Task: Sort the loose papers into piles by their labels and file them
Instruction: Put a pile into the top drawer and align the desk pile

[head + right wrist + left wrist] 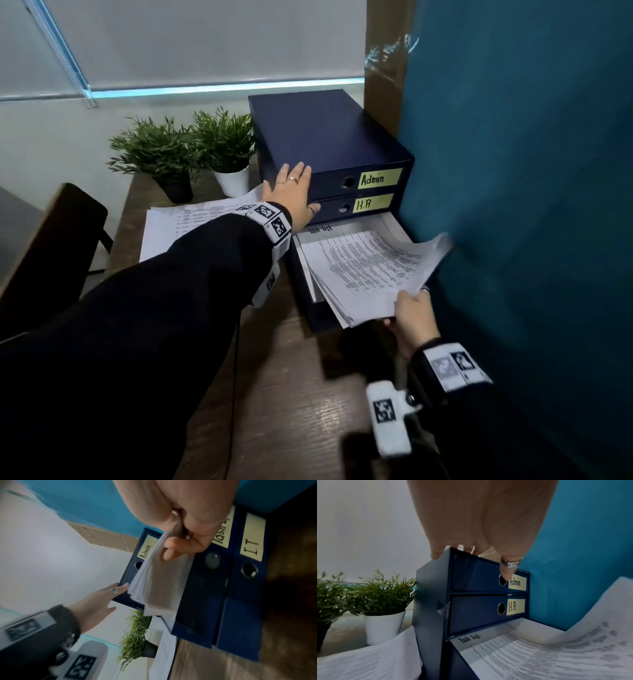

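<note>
1. The sheaf of papers (370,270) is pinched at its near corner by the right hand (411,315), fingers curled round the edge. It hangs over the pulled-out third box (308,308) of the file stack, its far end curling up against the teal wall (513,205).
2. Under the sheaf, inside that open box, lies a sheet headed "Task list" (470,638) — so by my reading this pile is going into its matching box and is not yet laid flat.
3. The left hand (291,192) rests with fingers straight on the top front corner of the "Admin" box (329,137), thumb down by the "H.R" box (342,209), seemingly steadying the stack; it grips nothing.
4. The right wrist view shows a bottom box marked "I.T" (250,547) below the open one.
5. Left of the left hand, another pile of printed sheets (191,226) lies on the tabletop (274,394) — sorted, it seems, but unfiled. At least that pile is left; whether the shut boxes are filled cannot be told.
6. Beyond that pile stand two potted plants (191,147).
</note>
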Action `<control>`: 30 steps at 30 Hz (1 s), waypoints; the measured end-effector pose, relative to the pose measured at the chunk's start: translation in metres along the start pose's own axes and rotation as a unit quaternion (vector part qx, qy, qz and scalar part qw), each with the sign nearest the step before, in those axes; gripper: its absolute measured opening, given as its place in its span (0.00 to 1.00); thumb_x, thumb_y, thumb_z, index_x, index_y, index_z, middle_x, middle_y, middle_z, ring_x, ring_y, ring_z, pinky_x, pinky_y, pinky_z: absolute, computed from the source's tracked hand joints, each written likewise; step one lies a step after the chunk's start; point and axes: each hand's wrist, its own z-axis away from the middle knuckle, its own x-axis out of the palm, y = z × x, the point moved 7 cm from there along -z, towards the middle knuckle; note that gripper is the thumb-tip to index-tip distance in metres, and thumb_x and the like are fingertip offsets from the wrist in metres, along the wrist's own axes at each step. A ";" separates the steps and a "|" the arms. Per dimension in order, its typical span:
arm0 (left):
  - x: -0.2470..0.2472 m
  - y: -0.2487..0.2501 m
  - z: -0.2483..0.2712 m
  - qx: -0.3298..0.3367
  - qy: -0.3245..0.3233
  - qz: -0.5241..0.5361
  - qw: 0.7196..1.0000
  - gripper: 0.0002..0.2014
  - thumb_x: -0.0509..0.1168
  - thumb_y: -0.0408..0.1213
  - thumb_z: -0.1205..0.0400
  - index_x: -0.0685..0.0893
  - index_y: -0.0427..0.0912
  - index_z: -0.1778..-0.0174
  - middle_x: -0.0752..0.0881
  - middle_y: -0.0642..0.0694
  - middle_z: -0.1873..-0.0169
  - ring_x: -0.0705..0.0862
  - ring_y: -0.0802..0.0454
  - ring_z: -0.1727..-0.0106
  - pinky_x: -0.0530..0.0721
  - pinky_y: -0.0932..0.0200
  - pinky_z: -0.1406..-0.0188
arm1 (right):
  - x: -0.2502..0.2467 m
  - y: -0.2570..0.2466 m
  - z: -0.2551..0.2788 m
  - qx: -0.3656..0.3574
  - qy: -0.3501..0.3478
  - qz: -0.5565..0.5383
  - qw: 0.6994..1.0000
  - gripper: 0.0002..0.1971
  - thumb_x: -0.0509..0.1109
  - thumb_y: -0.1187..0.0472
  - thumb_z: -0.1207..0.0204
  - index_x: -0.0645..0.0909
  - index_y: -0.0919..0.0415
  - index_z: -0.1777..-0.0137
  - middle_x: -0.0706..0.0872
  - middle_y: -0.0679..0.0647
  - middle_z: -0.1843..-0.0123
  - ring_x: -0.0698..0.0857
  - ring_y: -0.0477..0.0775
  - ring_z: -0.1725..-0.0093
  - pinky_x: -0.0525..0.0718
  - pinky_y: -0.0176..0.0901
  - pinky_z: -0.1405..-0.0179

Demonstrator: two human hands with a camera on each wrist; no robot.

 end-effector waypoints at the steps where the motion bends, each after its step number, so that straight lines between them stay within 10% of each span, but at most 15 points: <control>1: 0.005 -0.001 -0.001 -0.002 -0.022 0.002 1.000 0.39 0.59 0.49 0.17 0.43 0.43 0.18 0.44 0.49 0.17 0.40 0.47 0.17 0.48 0.39 0.20 | 0.008 0.001 -0.008 0.007 0.000 0.006 1.000 0.12 0.50 0.75 0.22 0.68 0.68 0.41 0.81 0.66 0.48 0.80 0.56 0.63 0.78 0.32 0.81; 9: 0.017 -0.007 -0.005 0.022 -0.026 0.019 0.999 0.50 0.65 0.57 0.23 0.37 0.43 0.18 0.37 0.50 0.18 0.33 0.48 0.18 0.51 0.39 0.20 | 0.040 -0.016 -0.043 -0.018 0.015 0.241 0.970 0.36 0.62 0.74 0.24 0.47 0.58 0.22 0.81 0.64 0.40 0.78 0.46 0.81 0.75 0.33 0.87; 12: 0.022 -0.008 -0.007 0.025 -0.004 0.014 1.000 0.51 0.66 0.57 0.24 0.37 0.42 0.19 0.38 0.49 0.18 0.33 0.47 0.19 0.53 0.40 0.20 | 0.047 -0.026 -0.046 -0.078 -0.010 0.361 0.929 0.50 0.69 0.74 0.27 0.37 0.44 0.19 0.78 0.65 0.36 0.83 0.56 0.60 0.81 0.41 0.60; 14: 0.023 -0.007 -0.008 0.024 0.007 0.005 1.000 0.52 0.66 0.57 0.25 0.37 0.42 0.19 0.38 0.49 0.18 0.32 0.46 0.19 0.54 0.40 0.20 | 0.051 -0.032 -0.047 -0.096 -0.016 0.462 0.881 0.44 0.71 0.67 0.27 0.45 0.46 0.20 0.78 0.63 0.34 0.82 0.63 0.44 0.79 0.51 0.48; 19: 0.026 -0.007 -0.008 0.023 0.015 -0.012 1.000 0.54 0.67 0.58 0.25 0.35 0.41 0.19 0.37 0.49 0.18 0.32 0.45 0.19 0.57 0.41 0.21 | 0.045 -0.031 -0.051 -0.137 -0.001 0.641 0.755 0.42 0.73 0.47 0.31 0.49 0.48 0.24 0.75 0.65 0.34 0.80 0.64 0.40 0.76 0.56 0.42; 23: 0.026 -0.007 -0.008 0.023 0.014 -0.013 1.000 0.54 0.67 0.58 0.26 0.35 0.41 0.19 0.36 0.48 0.18 0.31 0.45 0.19 0.58 0.42 0.21 | 0.033 -0.022 -0.049 -0.171 0.023 0.757 0.630 0.31 0.51 0.32 0.24 0.72 0.52 0.31 0.68 0.64 0.31 0.70 0.65 0.33 0.68 0.59 0.35; 30: 0.026 -0.006 -0.007 0.018 0.022 -0.017 0.999 0.54 0.67 0.57 0.26 0.35 0.42 0.19 0.37 0.49 0.18 0.32 0.45 0.19 0.63 0.45 0.22 | 0.007 -0.006 -0.031 -0.237 0.014 0.712 0.661 0.24 0.54 0.39 0.21 0.79 0.51 0.35 0.74 0.52 0.31 0.71 0.60 0.32 0.69 0.57 0.40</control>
